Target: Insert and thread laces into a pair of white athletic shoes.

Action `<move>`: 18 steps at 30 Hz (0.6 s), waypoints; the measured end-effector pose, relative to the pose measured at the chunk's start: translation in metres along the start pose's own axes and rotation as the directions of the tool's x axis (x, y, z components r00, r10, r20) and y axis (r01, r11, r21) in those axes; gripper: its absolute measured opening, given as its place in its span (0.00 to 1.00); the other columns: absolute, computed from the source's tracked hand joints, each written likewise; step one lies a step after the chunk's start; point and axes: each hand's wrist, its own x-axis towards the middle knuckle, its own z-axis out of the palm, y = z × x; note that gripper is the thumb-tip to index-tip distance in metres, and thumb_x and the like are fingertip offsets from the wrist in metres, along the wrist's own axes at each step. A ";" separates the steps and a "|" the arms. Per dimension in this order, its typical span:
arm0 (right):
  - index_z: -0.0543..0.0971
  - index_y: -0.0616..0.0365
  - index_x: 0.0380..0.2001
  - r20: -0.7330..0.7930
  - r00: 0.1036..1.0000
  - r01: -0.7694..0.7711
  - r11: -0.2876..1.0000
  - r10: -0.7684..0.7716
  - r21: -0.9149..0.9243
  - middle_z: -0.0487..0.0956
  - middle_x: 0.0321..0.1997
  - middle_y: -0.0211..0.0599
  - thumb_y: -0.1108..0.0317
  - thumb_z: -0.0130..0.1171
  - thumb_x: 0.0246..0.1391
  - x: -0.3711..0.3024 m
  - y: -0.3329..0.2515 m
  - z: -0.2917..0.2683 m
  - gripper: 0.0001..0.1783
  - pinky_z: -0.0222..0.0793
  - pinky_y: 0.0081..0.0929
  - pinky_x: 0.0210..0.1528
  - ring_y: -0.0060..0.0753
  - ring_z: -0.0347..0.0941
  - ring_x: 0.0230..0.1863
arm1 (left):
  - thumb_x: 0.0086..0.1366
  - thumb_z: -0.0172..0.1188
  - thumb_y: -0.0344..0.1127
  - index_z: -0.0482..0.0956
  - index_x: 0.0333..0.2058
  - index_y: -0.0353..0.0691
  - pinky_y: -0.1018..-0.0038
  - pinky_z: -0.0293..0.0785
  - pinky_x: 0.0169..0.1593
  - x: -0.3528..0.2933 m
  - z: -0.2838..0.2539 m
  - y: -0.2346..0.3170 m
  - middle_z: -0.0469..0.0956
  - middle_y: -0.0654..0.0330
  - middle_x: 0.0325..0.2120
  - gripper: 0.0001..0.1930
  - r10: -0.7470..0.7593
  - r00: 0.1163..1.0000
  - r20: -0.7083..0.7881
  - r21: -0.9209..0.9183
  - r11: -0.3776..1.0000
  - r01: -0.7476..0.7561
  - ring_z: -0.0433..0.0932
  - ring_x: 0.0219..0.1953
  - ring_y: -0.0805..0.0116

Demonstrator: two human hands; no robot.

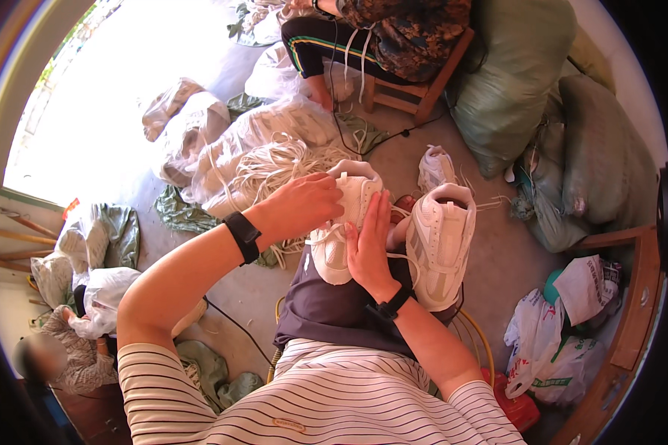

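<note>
A white sneaker [332,261] rests on my lap with its heel away from me. My left hand [309,202] is closed at the upper left side of this shoe, its fingertips by the eyelets; whatever they pinch is hidden. Flat along the right side of the same sneaker, my right hand [371,248] steadies it, thumb on the front near the lacing. A white shoelace [401,256] loops out from under that hand to the right. Beside it, a second white sneaker [444,248] leans upright at my right knee. Farther off is another sneaker [436,167].
A heap of white laces [286,167] lies on plastic bags ahead. Another person sits on a wooden chair [408,96] at the far side. Big green sacks [512,81] stand at the right. Plastic bags [545,345] fill a wooden-framed space. A second person is at the lower left.
</note>
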 end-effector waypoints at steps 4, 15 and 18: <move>0.40 0.69 0.69 -0.003 1.000 0.003 1.000 -0.003 0.000 0.36 0.73 0.65 0.69 0.49 0.63 -0.002 -0.001 -0.003 0.40 0.33 0.50 0.73 0.64 0.33 0.75 | 0.47 0.69 0.39 0.80 0.28 0.43 0.68 0.69 0.52 0.003 0.003 0.002 0.74 0.63 0.33 0.10 -0.017 0.996 0.084 0.012 1.000 0.016 0.72 0.44 0.62; 0.41 0.69 0.69 -0.012 0.999 0.036 0.999 -0.036 -0.034 0.38 0.73 0.67 0.66 0.49 0.64 -0.009 -0.007 -0.004 0.40 0.34 0.52 0.72 0.67 0.35 0.74 | 0.48 0.60 0.32 0.82 0.23 0.39 0.65 0.68 0.52 0.014 0.005 0.007 0.78 0.57 0.28 0.05 -0.194 0.954 0.230 -0.072 0.974 0.216 0.73 0.43 0.58; 0.42 0.71 0.68 -0.014 0.999 0.052 0.998 -0.052 -0.035 0.39 0.73 0.67 0.68 0.51 0.62 -0.011 -0.010 -0.003 0.41 0.34 0.54 0.72 0.71 0.35 0.73 | 0.46 0.61 0.33 0.82 0.21 0.36 0.66 0.68 0.52 0.021 0.001 0.013 0.79 0.53 0.27 0.07 -0.296 0.909 0.293 -0.022 0.949 0.316 0.75 0.43 0.56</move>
